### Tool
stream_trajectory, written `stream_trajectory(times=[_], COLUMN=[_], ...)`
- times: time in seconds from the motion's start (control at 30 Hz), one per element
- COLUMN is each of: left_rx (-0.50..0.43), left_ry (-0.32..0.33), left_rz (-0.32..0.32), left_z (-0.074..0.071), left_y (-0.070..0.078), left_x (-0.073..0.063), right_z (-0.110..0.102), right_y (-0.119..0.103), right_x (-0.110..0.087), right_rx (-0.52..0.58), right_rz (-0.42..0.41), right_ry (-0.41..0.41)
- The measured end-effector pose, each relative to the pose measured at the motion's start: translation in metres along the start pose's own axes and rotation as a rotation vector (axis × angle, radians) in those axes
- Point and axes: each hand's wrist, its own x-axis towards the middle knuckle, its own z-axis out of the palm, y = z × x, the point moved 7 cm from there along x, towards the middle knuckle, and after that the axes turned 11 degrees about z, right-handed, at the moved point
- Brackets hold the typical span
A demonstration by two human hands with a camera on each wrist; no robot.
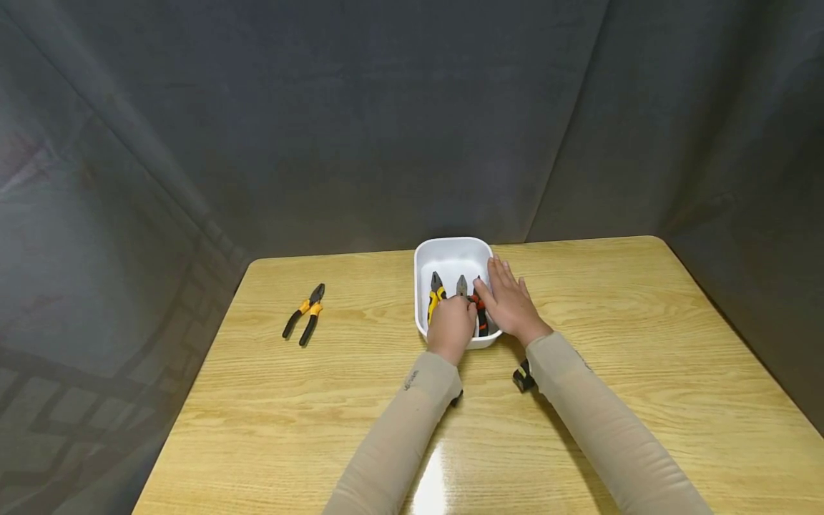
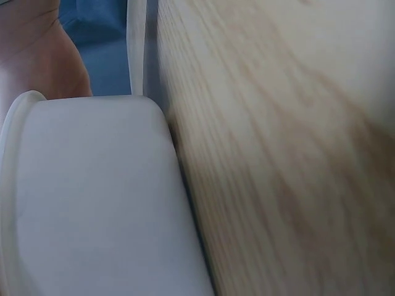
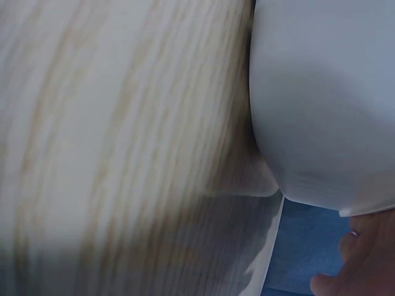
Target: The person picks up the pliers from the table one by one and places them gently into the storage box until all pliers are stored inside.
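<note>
A white plastic bin [image 1: 453, 257] near the table's back edge holds several pliers. My left hand [image 1: 452, 325] reaches over its front rim with fingers curled round the middle pliers [image 1: 461, 285], whose grey tip points away from me; the handles are hidden under the hand. Yellow-handled pliers [image 1: 433, 300] lie just left of that hand, red-and-black pliers [image 1: 481, 315] just right. My right hand [image 1: 511, 302] rests on the bin's right rim, fingers straight and thumb over the inside. Both wrist views show mostly the bin's outer wall [image 2: 92, 185].
Pliers with orange-and-black handles [image 1: 309, 315] lie slightly spread on the wooden table [image 1: 360, 400], left of the bin. A wrist camera [image 1: 523, 377] sits under the right sleeve. Dark grey curtains [image 1: 386, 129] stand behind and at both sides.
</note>
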Motion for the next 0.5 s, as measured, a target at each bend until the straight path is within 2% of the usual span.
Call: stream_trajectory(times=[0.23, 0.5], left_rx=[0.011, -0.006], left_ry=[-0.017, -0.028], left_rz=[0.015, 0.001], left_z=[0.0013, 0.0043], left_y=[0.0003, -0.0021], left_x=[0.0007, 0.0008], right_z=[0.0008, 0.0008], right_y=[0.0013, 0.0008], right_x=[0.0013, 0.0001], right_rx=[0.006, 0.009], right_rz=[0.004, 0.005], right_ry=[0.004, 0.005])
